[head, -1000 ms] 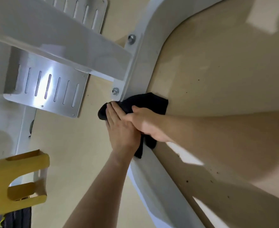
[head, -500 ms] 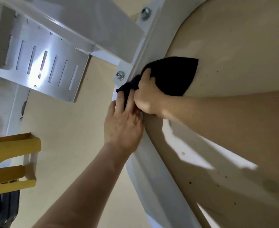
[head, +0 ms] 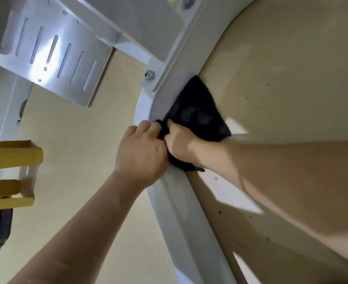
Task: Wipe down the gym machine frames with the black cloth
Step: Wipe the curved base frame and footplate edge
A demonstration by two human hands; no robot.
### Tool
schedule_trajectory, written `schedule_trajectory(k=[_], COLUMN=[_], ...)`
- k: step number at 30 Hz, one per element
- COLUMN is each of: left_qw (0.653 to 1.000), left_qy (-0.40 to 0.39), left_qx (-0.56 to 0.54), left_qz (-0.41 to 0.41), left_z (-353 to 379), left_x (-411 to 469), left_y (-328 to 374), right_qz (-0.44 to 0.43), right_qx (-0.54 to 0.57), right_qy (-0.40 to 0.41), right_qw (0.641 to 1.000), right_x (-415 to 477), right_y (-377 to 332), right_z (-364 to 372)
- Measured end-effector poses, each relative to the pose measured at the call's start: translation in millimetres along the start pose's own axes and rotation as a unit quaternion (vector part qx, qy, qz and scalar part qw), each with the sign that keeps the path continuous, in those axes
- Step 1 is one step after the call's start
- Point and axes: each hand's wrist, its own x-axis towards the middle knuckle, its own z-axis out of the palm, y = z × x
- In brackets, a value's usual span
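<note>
One beige floor (head: 292,68) fills most of the head view. Across it runs one curved white machine frame (head: 181,212), with a crossbar joining it at the top. One shiny metal plate (head: 101,78), showing six slots, sits to the upper left, and one yellow part (head: 11,154) at the left edge. The single black cloth (head: 197,111) lies on the frame's bend, spread toward the floor. Two hands meet there: the right hand (head: 181,145) grips the cloth bunched in its curled fingers; the left hand (head: 140,154) curls at the cloth's edge, its fingertips hidden, so I cannot tell what it holds. Two bolts (head: 149,76) (head: 188,2) show above.
</note>
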Motion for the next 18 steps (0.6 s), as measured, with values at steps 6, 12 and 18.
schedule_trajectory(k=[6,12,18], left_qw=[0.991,0.974,0.974], left_qy=[-0.095,-0.213,-0.225], left_qx=[-0.090,-0.035,-0.003], left_qz=[0.028,0.070,0.035], left_z=[-21.1,-24.8,-28.8], left_x=[-44.7,-67.5,-60.7], left_y=[53.9,101.3,100.9], right_qz=[-0.027,-0.023,-0.060], right_qx=[-0.031,-0.275,-0.286], right_qy=[-0.087,-0.230,-0.135], right_qw=[0.995,0.933,0.947], right_x=[-81.4,-195.6,-165.6], right_y=[58.6,101.3,80.6], right_z=[19.5,38.6,36.5])
